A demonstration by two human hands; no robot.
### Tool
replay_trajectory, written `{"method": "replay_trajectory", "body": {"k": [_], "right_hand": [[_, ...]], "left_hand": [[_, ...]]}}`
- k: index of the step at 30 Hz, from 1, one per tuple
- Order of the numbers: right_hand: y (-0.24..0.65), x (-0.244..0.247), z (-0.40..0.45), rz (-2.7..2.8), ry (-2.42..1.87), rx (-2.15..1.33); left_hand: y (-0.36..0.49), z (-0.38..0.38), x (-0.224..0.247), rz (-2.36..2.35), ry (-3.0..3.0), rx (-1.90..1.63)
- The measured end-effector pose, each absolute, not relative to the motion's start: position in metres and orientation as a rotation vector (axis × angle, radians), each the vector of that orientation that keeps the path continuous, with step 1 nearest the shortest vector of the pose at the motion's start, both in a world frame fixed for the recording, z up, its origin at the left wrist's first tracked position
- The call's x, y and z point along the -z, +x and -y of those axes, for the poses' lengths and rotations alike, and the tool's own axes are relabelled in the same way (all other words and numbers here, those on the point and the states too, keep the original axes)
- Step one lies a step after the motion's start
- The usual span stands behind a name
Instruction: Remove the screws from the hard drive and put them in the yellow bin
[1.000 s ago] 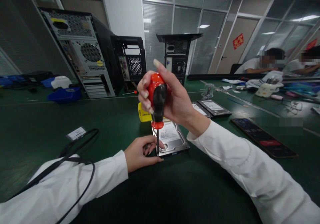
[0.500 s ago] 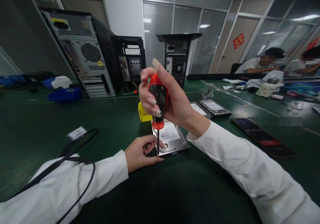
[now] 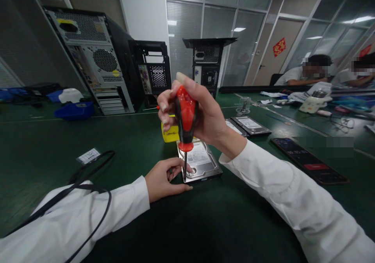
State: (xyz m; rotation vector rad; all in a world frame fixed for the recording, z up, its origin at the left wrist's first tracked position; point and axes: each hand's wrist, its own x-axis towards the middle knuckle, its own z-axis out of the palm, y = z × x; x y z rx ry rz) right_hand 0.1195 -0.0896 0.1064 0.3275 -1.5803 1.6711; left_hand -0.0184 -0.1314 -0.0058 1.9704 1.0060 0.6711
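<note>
A silver hard drive [image 3: 202, 160] with a white label lies flat on the green table. My left hand [image 3: 164, 177] rests at its near left corner, thumb along the front edge and fingers on top, gripping it. My right hand [image 3: 202, 110] holds a red and black screwdriver [image 3: 186, 118] upright, its thumb over the handle's top. The fingertips on the left of the handle look loosened. The screwdriver's thin shaft points down to the drive's near left corner. Whether the tip sits in a screw is too small to tell. Behind the drive is a yellow object [image 3: 170, 132], partly hidden by my right hand.
Two more hard drives [image 3: 253, 125] lie behind to the right, near a clear jar [image 3: 243, 106]. A phone [image 3: 307, 159] lies at the right. Computer cases [image 3: 107, 59] stand at the back. A black cable [image 3: 95, 173] crosses my left sleeve. Two people sit far right.
The screwdriver handle has turned, showing more red towards me. My right fingers have shifted left and loosened from the handle. My left hand and the hard drive have stayed in place.
</note>
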Motion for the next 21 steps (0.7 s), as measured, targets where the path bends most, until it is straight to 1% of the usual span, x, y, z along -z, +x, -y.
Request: {"method": "replay_trajectory", "body": {"k": [5, 10, 17, 21], "right_hand": [[0.117, -0.1086, 0.0943, 1.646, 0.242, -1.663], [0.115, -0.1084, 0.0941, 1.634, 0.294, -1.688], [0.1186, -0.1085, 0.0941, 1.639, 0.258, -1.76], [0.1164, -0.1086, 0.0965, 1.618, 0.317, -1.693]], "left_hand": [[-0.0177, 0.1332, 0.0019, -1.022, 1.95, -0.662], [-0.0185, 0.1314, 0.0043, -1.006, 1.951, -0.658], [-0.018, 0.1306, 0.0063, -0.993, 1.9, -0.674], [-0.0173, 0.1332, 0.0015, -1.031, 1.91, -0.671]]}}
